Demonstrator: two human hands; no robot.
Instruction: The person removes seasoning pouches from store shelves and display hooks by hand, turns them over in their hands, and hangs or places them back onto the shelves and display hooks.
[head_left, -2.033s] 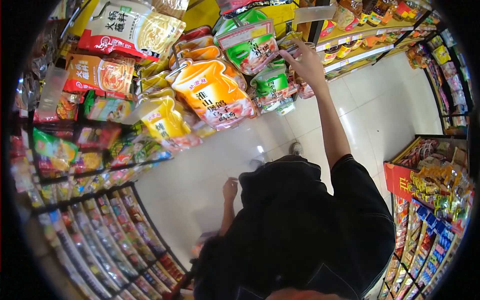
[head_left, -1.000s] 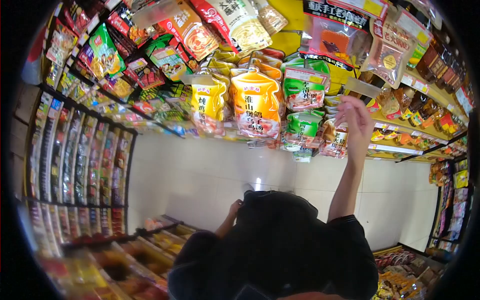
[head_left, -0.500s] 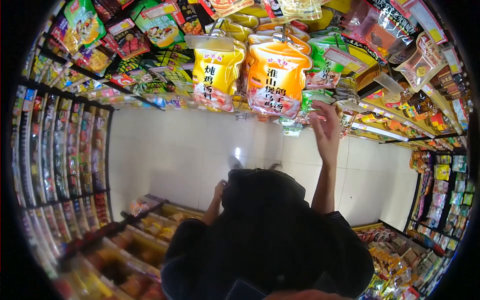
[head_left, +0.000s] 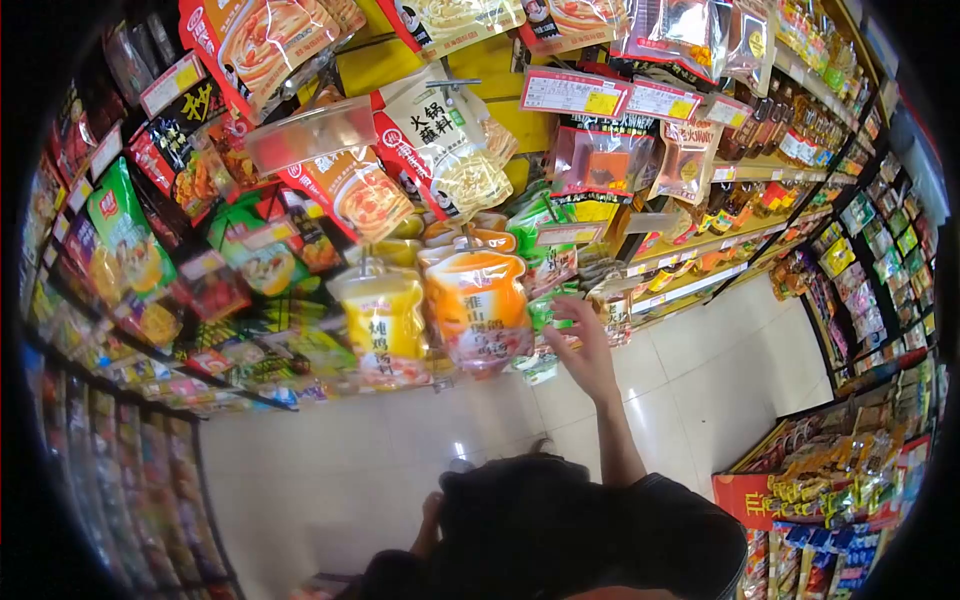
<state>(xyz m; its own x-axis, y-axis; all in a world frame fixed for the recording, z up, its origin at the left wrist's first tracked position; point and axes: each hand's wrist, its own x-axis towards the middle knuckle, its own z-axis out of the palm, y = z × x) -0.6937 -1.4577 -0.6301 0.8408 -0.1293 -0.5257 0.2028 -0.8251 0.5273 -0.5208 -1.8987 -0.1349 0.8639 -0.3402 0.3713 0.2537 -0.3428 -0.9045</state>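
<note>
My right hand (head_left: 583,350) is raised in front of the rack, fingers apart and holding nothing I can see. Just left of its fingertips hangs an orange soup-mix packet (head_left: 478,315). Green packets (head_left: 548,255) hang just behind and above the fingers; contact cannot be made out. A yellow chicken soup-mix packet (head_left: 382,330) hangs to the left of the orange one. My left hand (head_left: 431,512) is low beside my dark clothing, its fingers mostly hidden.
Above hang a white hotpot-dip packet (head_left: 450,140) and red-edged noodle-picture packets (head_left: 350,195). Price tags (head_left: 575,92) and a clear tag holder (head_left: 310,137) jut outward. Shelves with bottles (head_left: 800,145) stand right. A red-fronted display (head_left: 745,500) is at lower right, above pale floor tiles (head_left: 680,370).
My view has tilted up and turned, so the packets sit lower and more of the upper rack shows. My right hand stays beside the orange packet, fingers still apart.
</note>
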